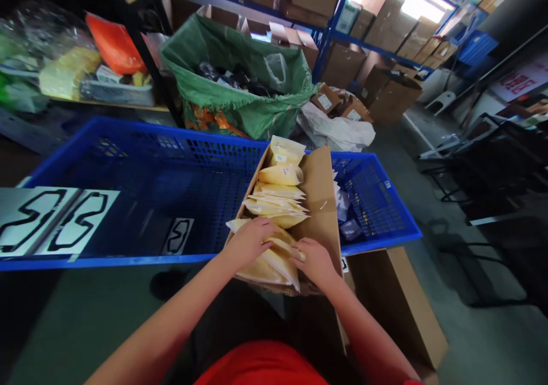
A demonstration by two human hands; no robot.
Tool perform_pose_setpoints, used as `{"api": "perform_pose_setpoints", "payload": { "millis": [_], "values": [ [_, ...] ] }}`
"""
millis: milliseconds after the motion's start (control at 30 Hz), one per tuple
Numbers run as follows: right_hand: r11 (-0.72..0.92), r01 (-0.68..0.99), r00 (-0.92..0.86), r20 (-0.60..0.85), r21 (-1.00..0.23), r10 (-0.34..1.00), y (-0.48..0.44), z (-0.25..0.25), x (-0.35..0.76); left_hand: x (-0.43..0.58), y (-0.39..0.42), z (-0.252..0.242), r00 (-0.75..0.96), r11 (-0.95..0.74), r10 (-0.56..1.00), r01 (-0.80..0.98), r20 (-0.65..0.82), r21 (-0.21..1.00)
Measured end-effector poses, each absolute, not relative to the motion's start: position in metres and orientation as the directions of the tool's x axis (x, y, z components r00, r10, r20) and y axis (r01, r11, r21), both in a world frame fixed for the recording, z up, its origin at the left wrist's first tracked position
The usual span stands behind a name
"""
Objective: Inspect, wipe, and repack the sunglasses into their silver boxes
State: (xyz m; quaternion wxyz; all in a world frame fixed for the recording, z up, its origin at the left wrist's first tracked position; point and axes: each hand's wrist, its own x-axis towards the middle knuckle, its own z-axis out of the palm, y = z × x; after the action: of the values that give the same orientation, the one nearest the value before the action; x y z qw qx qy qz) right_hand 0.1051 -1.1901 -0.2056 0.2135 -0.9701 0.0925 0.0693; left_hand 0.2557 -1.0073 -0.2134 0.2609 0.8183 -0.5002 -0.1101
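Observation:
A long cardboard box (320,202) lies across a blue plastic crate (141,145) and holds several pale yellow padded packets (280,175) stacked in a row. My left hand (248,240) rests on the nearest packets with fingers curled over them. My right hand (315,261) grips the edge of a packet at the near end of the box. Both forearms reach in from below, above my red shirt.
A green woven sack (240,71) full of dark items stands behind the crate. Shelving with cardboard boxes (385,82) lines the back. A white bag (338,131) lies on the floor. Another cardboard box (398,305) sits lower right. Printed white sheets (51,219) hang on the crate's left.

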Motion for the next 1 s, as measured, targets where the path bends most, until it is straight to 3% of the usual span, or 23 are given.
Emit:
{"api": "perform_pose_setpoints", "payload": {
  "millis": [200, 567, 800, 1000],
  "values": [
    [-0.914, -0.302, 0.944, -0.216, -0.27, -0.248, -1.19, -0.215, 0.11, 0.248, -1.029, -0.215, 0.53, -0.501, -0.844, -0.725, -0.081, 0.472],
    [-0.92, -0.341, 0.927, -0.231, -0.194, -0.295, -1.195, -0.218, 0.102, 0.253, -1.033, -0.216, 0.72, -0.688, -0.681, -0.568, -0.131, 0.452],
    [-0.824, -0.361, 0.931, -0.118, -0.437, -0.346, -1.198, -0.226, 0.098, 0.251, -1.015, -0.212, 0.792, -0.746, -0.61, -0.564, -0.024, 0.353],
    [-0.768, -0.339, 0.929, -0.063, -0.543, -0.365, -1.191, -0.235, 0.09, 0.202, -1.051, -0.214, 0.453, -0.405, -0.888, -0.854, 0.084, 0.327]
  ]
}}
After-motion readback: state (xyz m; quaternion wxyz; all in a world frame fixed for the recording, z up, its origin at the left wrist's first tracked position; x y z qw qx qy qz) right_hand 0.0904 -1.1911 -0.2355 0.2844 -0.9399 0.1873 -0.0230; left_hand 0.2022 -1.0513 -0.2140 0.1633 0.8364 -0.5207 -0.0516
